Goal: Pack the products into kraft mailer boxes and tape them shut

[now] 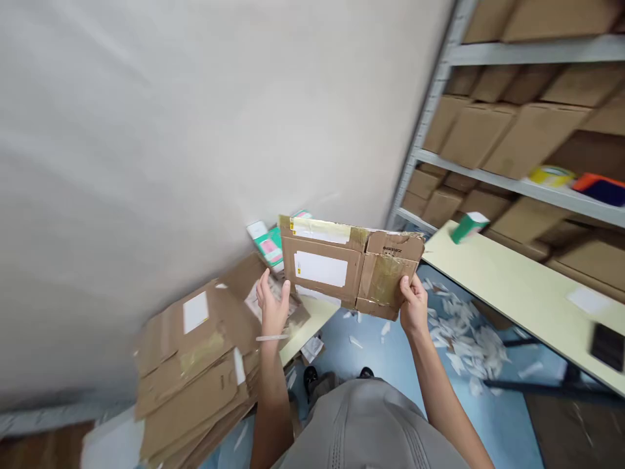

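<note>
A flattened brown cardboard box (349, 267) with white labels and strips of tape is held up in front of me. My right hand (414, 303) grips its lower right corner, fingers curled round the edge. My left hand (273, 306) is open with fingers spread, near the box's lower left edge; whether it touches the box I cannot tell. A thin white band sits on my left wrist. Below my left hand lies a pile of flattened cardboard boxes (195, 365) on a pale table corner (312, 319).
A long pale table (517, 286) runs on the right with a green-and-white box (467, 227) and a black object (608, 345). Metal shelves (512, 182) hold brown cartons, a tape roll (551, 174). White paper scraps (463, 332) litter the blue floor. Green packets (268, 244) lean at the wall.
</note>
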Demonstrator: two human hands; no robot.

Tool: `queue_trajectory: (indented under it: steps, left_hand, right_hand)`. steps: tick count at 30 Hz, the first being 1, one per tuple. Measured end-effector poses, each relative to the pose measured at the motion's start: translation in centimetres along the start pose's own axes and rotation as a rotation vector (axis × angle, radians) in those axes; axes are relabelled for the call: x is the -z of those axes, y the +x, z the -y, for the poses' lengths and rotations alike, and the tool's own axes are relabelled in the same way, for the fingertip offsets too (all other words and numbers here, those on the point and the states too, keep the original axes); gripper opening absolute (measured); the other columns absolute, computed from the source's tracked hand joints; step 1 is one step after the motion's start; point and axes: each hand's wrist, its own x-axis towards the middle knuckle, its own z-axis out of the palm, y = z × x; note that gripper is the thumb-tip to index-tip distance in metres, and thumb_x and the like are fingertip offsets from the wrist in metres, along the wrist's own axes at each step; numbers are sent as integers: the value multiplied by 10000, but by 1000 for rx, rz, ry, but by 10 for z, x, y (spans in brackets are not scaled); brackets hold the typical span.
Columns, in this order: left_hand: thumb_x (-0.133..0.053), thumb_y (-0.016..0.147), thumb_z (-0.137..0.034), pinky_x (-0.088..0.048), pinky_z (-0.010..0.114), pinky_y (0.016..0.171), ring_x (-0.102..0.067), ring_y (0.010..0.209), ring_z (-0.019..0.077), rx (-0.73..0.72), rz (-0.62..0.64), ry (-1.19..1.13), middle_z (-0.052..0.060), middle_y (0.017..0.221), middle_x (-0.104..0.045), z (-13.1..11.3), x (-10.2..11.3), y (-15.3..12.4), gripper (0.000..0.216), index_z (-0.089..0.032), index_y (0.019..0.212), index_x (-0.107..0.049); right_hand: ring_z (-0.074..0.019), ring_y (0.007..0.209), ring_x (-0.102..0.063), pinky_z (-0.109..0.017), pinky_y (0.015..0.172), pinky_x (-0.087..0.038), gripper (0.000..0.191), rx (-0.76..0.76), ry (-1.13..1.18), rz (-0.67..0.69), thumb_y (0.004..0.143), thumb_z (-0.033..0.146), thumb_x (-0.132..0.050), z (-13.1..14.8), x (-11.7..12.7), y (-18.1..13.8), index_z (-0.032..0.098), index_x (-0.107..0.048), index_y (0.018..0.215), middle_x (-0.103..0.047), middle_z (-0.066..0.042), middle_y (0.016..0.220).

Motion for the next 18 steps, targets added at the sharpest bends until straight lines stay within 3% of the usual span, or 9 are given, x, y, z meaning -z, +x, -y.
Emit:
queue_trajectory:
  steps: [4, 7, 12, 18]
  left_hand:
    - [-633, 863, -404, -242, 380, 1187, -338, 1420, 245, -18, 306, -261, 136, 1494, -392, -56, -96, -8, 617, -219, 1410, -415]
    - [-632, 870, -409, -312, 367, 1153, -413, 1375, 231, -24, 560, -386, 130, 1450, -462, -94, -161, -20, 621, -227, 1420, -411]
    - [-661, 852, -381, -387, 352, 1104, -517, 1283, 233, -24, 831, -454, 123, 1346, -570, -146, -258, -45, 538, -222, 1346, -520]
    - [-671, 796, -305, -472, 378, 1006, -648, 1042, 219, -94, 1014, -391, 110, 1171, -662, -167, -378, -68, 436, -196, 1212, -602]
  right_hand:
    - [-234, 1041, -625, -378, 938, -463, 518, 43, -25, -219, 769, 543, -677, 32, 101, 3, 189, -687, 1147, -720, -78, 1070]
    - [-233, 1045, -627, -380, 948, -462, 536, 65, -18, -390, 767, 540, -682, 49, 161, -6, 195, -676, 1177, -722, -76, 1066]
    - [-241, 1061, -628, -386, 942, -476, 567, 60, -34, -639, 773, 547, -678, 59, 230, -23, 206, -652, 1226, -708, -82, 1125]
    - [-239, 1018, -647, -369, 894, -502, 566, 62, -67, -787, 789, 554, -668, 52, 301, -17, 225, -631, 1248, -714, -71, 1107]
